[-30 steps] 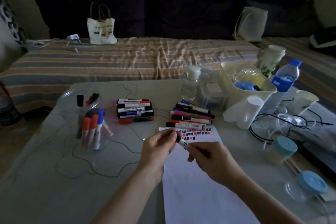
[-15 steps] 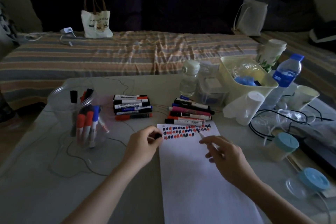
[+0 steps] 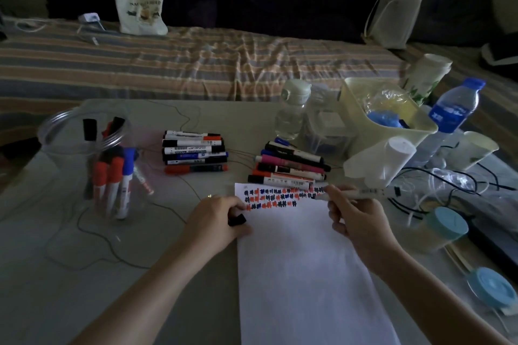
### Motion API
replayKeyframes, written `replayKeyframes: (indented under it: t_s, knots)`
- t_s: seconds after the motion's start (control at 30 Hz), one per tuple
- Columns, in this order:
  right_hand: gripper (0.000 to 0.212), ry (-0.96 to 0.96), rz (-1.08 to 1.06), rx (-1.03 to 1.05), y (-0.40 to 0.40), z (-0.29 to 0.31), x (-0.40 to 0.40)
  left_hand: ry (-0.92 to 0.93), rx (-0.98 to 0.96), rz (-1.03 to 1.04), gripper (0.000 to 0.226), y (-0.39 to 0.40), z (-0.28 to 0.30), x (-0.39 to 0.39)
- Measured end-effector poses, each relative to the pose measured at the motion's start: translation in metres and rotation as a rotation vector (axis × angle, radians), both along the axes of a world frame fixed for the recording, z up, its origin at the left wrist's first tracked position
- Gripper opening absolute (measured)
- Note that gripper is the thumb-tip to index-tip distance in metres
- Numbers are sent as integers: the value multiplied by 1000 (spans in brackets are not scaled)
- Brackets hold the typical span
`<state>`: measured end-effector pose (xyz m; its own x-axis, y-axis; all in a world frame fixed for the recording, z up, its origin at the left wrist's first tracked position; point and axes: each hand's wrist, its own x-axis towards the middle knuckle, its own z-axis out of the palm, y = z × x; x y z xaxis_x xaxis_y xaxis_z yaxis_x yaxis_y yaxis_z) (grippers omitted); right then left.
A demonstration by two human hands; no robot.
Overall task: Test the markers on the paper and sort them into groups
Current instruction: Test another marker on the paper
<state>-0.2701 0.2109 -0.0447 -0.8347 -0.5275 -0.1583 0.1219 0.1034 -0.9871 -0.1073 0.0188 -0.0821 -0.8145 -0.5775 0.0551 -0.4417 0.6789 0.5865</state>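
A white sheet of paper [image 3: 302,266] lies in front of me, with rows of red, blue and black marks along its top. My right hand [image 3: 356,218] grips an uncapped white marker [image 3: 361,193], its tip touching the marks at the sheet's top right. My left hand [image 3: 215,221] rests on the paper's left edge and pinches the black cap [image 3: 236,219]. Two groups of markers lie beyond the paper: one pile [image 3: 196,152] at the centre-left, another [image 3: 291,166] just above the sheet. A clear jar [image 3: 109,159] at the left holds several more markers.
At the right stand a yellow basket [image 3: 392,120], two water bottles [image 3: 454,115], paper cups, blue-lidded jars [image 3: 445,228] and tangled black cables [image 3: 448,176]. A thin wire loops over the table at the left. A striped bed with bags lies beyond.
My hands pulled apart, taking the cap off the marker. The right hand moved up and right to bring the tip onto the marks; the left hand settled on the paper's edge.
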Motion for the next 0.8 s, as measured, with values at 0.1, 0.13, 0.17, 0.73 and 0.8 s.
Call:
replayKeyframes:
  t_s: [0.1, 0.13, 0.17, 0.73, 0.8]
  knots:
    - [17, 162, 15, 127, -21, -4, -13, -7, 17, 11, 44, -2, -1, -1]
    - [16, 219, 31, 166, -27, -8, -17, -12, 23, 13, 44, -2, -2, -1]
    - [15, 278, 42, 199, -33, -14, -19, -12, 33, 15, 44, -3, -2, -1]
    - [11, 521, -24, 236, -32, -55, -18, 7, 173, 51, 44, -6, -1, -2]
    - [10, 524, -16, 230, -32, -56, -18, 5, 175, 52, 44, -6, -1, -2]
